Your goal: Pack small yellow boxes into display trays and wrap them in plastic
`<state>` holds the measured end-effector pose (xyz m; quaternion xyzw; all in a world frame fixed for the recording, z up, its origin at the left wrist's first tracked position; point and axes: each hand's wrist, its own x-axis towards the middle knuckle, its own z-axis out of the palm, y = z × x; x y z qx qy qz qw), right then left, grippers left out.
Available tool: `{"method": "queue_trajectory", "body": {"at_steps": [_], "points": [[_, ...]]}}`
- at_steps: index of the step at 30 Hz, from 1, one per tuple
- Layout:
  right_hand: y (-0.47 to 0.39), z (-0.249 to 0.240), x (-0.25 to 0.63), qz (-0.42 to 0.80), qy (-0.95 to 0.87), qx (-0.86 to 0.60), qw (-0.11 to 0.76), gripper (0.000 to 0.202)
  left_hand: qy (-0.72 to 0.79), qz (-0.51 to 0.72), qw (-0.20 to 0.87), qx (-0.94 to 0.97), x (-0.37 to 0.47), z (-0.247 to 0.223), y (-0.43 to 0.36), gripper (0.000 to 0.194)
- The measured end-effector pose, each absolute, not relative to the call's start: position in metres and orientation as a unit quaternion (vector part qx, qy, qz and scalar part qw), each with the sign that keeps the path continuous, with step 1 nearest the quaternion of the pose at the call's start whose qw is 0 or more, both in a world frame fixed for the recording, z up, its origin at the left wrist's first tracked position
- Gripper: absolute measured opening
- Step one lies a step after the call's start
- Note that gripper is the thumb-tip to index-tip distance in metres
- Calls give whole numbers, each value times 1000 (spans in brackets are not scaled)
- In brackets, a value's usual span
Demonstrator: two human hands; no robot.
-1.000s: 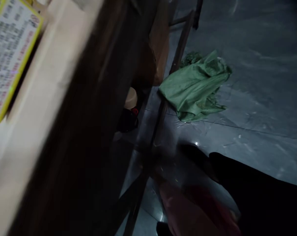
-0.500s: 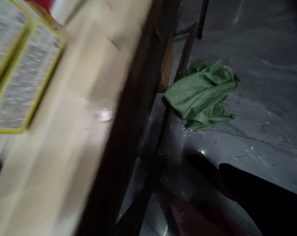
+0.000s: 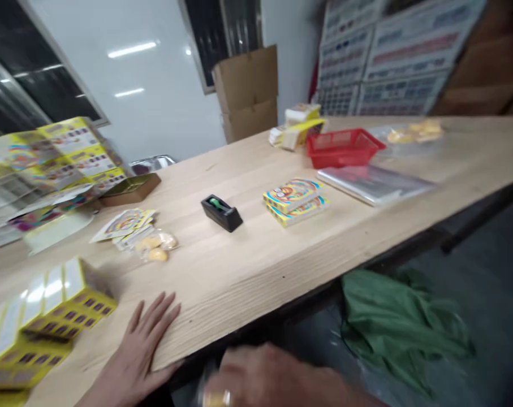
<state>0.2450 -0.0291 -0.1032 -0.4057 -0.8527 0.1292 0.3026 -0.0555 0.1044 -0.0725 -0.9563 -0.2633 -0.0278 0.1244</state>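
Observation:
My left hand lies flat on the wooden table near its front edge, fingers spread, just right of the stacked yellow boxes. At the bottom centre, my right hand is blurred and curled in front of the table edge. Its fingers are closed round a small clear packet with something yellow in it. Beyond my hands are a black tape dispenser, two stacked colourful boxes and a few packets with yellow pieces.
A red basket and a silvery flat pack sit at the right. More yellow boxes and an open brown box stand at the back left. Green cloth lies on the floor beyond the table edge.
The view has swung up and away from the floor to the tabletop. Both my hands are now in sight, and the green cloth appears lower right.

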Motion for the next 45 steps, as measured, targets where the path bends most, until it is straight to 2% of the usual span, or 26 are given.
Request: {"method": "queue_trajectory", "body": {"at_steps": [2,4,6,8,11,13,16,18,20,22,26,28,33,37,39,42,45], "points": [[-14,-69,250,40,-833,-457,309,41,-269,-32,112,-956,-52,-72,103,83],[12,-49,255,-53,-784,-533,313,51,-277,-38,94,-955,-50,-74,101,83],[47,-39,253,-95,-759,-566,306,60,-282,-51,79,-955,-50,-78,99,86],[93,-30,239,-78,-766,-558,310,60,-280,-71,71,-955,-51,-81,96,91],[182,-9,194,5,-785,-530,320,44,-271,-99,71,-955,-52,-87,93,100],[250,4,156,67,-785,-545,286,42,-266,-119,104,-951,-52,-94,94,101],[345,13,104,126,-764,-586,239,49,-252,-151,213,-932,-53,-107,102,76],[394,8,79,143,-749,-606,224,66,-237,-168,269,-918,-53,-118,109,57],[429,-1,62,160,-730,-631,210,81,-222,-182,290,-913,-53,-127,115,46],[451,-10,53,172,-707,-656,202,81,-222,-192,301,-907,-52,-132,118,43],[470,-18,54,180,-655,-699,223,70,-239,-201,288,-905,-50,-130,115,40],[472,-19,62,188,-635,-706,249,63,-248,-192,251,-916,-50,-122,110,41],[462,-18,78,208,-603,-688,347,23,-284,-157,86,-942,-57,-102,94,56],[436,1,74,209,-574,-644,460,28,-283,-166,-97,-940,-61,-85,88,84],[414,18,76,221,-552,-619,514,28,-270,-183,-168,-930,-63,-78,88,92],[356,40,94,244,-524,-573,581,27,-298,-246,-290,-876,-63,-73,92,89],[265,38,125,257,-504,-532,630,31,-373,-445,-422,-696,-59,-61,96,79]]}}
